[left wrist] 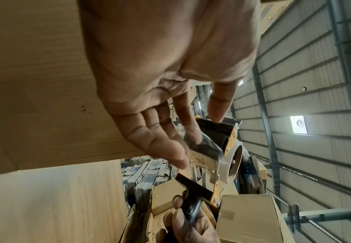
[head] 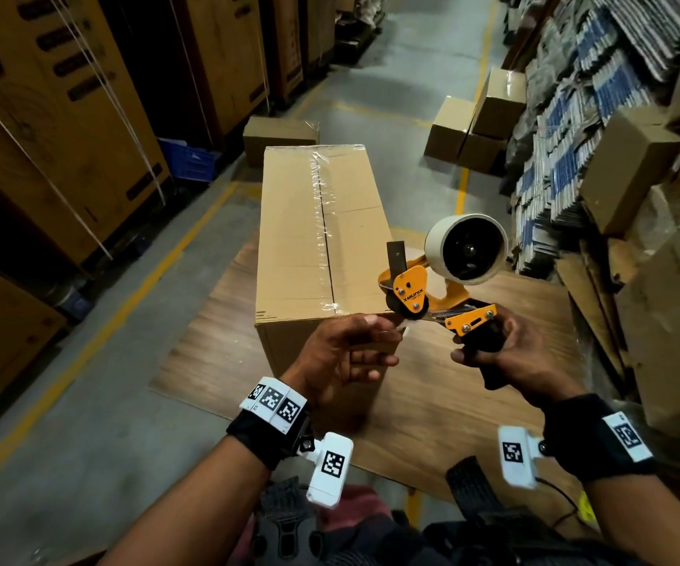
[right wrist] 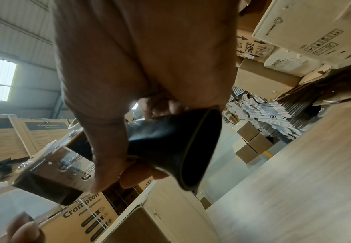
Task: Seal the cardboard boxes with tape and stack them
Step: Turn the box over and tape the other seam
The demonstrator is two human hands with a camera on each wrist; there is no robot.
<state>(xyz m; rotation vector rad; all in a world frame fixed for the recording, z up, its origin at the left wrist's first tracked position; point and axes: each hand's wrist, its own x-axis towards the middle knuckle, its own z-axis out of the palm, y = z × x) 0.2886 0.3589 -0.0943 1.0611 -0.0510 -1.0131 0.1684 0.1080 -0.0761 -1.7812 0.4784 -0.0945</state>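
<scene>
Big cardboard box point(head: 313, 239) sits on the wood-grain tabletop point(head: 452, 402), with clear tape already running along its top seam. At its near right corner is the orange tape dispenser point(head: 432, 288), roll point(head: 467, 249) pointing up. Right hand point(head: 509, 357) is wrapped around the black handle. Left hand point(head: 342, 353) is pinching the loose tape end point(head: 399, 326) at the roller, other fingers loosely spread.
</scene>
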